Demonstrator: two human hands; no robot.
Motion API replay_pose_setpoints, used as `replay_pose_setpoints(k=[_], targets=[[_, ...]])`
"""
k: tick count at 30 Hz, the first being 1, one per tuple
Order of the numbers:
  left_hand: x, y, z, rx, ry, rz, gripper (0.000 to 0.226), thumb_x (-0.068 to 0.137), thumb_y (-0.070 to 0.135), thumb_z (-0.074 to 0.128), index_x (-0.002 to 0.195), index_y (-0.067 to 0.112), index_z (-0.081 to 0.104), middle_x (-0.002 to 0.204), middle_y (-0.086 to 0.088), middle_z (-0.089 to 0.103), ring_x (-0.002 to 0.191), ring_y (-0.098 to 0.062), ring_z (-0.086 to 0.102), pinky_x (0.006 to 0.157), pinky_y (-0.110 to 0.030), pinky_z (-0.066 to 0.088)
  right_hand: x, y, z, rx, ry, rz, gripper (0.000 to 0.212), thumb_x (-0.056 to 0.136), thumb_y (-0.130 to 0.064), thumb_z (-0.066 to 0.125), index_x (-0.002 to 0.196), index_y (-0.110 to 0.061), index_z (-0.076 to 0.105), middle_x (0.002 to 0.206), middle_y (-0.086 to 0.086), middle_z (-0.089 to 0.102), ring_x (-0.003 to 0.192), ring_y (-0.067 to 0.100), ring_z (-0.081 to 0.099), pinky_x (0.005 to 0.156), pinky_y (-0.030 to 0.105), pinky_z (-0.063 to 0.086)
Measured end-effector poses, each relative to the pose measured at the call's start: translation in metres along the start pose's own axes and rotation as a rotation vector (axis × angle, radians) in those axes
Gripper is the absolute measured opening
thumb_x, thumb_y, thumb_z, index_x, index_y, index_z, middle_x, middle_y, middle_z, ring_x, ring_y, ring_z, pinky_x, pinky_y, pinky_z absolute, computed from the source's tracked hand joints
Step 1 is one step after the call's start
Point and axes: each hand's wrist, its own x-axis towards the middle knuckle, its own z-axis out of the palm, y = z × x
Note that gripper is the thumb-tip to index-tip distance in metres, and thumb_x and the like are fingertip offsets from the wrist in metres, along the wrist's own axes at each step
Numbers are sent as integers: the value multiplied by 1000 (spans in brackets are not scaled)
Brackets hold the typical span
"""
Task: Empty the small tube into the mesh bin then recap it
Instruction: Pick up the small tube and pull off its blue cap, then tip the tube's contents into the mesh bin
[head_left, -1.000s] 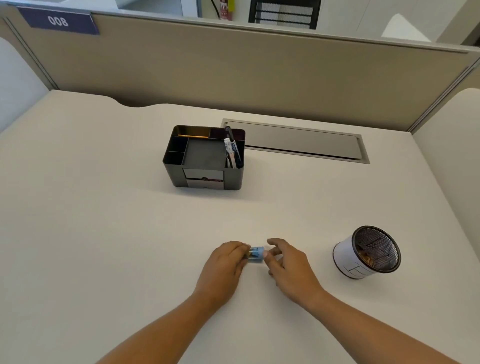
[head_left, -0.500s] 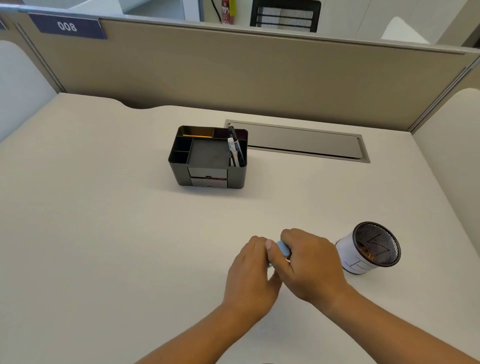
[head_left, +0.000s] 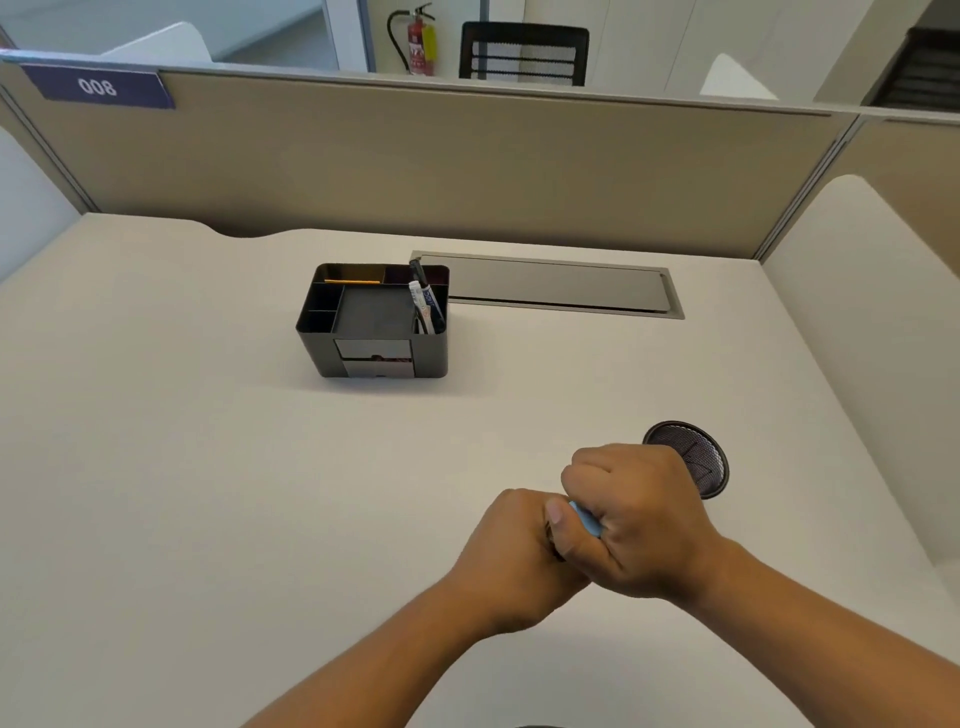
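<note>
Beside mesh bin (head_left: 701, 457) (contents unclear) — both hands grip small tube (head_left: 586, 519)

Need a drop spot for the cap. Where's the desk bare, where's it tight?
Bare: the wide stretch left of both hands, in front of the black organizer; also between organizer and mesh bin. Tight: the right hand overlaps the bin, the left hand presses against it around the blue tube.

1 head-worn view looks forward and down, close over the desk (head_left: 208, 467), toward the partition (head_left: 467, 166).
</note>
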Motion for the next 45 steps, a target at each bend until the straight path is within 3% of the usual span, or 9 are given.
replay_pose_setpoints(k=[7,9,12,15,20,26,30,35,45], targets=[[4,18,12,-57,-151,29,15,82,7,58,69,-1,54,67,-21,59,57,-12,42,51,-28,34,-9,11,-20,39,-25,-130,42,91,-34,40,54,-17,34,58,-6,22,49,18,19,50,25,15],[4,24,16,-148,-255,98,4,80,3,60,76,1,59,75,-15,64,67,-8,51,56,-26,42,-10,13,-25,34,-70,-224,35,86,-29,47,55,-16,38,56,-4,26,50,18,20,49,25,16],[3,25,20,-274,-327,96,20,79,2,66,67,15,58,62,4,57,60,-2,50,52,-18,42,-11,19,-30,41,-121,-246,36,89,-33,45,59,-15,40,58,-4,29,50,18,22,46,26,19],[6,18,23,-270,-188,18,27,80,14,70,64,4,50,55,-10,44,54,-16,38,53,-26,34,-20,30,-35,186,-29,-41,50,98,-45,31,61,-12,43,58,-3,36,49,17,31,43,29,26],[16,12,19,-92,5,31,35,76,32,65,65,18,35,58,9,34,52,-11,29,50,-24,29,-79,48,-11,613,311,491,43,95,-34,37,57,-18,47,55,-17,45,50,1,42,51,12,30],[39,15,22,-172,-77,-46,6,84,24,38,80,28,36,72,0,40,64,-16,33,59,-37,33,-170,71,49,816,40,1070,52,98,-43,47,51,-20,51,41,-3,43,40,11,36,48,27,30],[66,21,30,-69,-106,-44,3,87,29,36,85,28,37,71,4,43,59,-8,35,56,-29,35,-181,77,60,826,-43,1153,54,102,-27,44,50,-25,56,42,-3,47,39,11,39,43,24,32],[104,26,40,184,-41,43,14,90,31,56,103,26,58,86,13,56,68,-1,51,56,-11,38,-175,79,56,824,-84,1182,47,88,-52,43,50,-31,59,40,-8,53,36,6,44,38,16,37],[143,46,52,339,-48,-19,21,77,30,67,92,19,76,77,-2,67,64,-19,60,52,-29,48,-182,79,60,772,-91,1065,47,100,-37,45,54,-30,53,48,-14,57,41,1,47,44,12,34]])
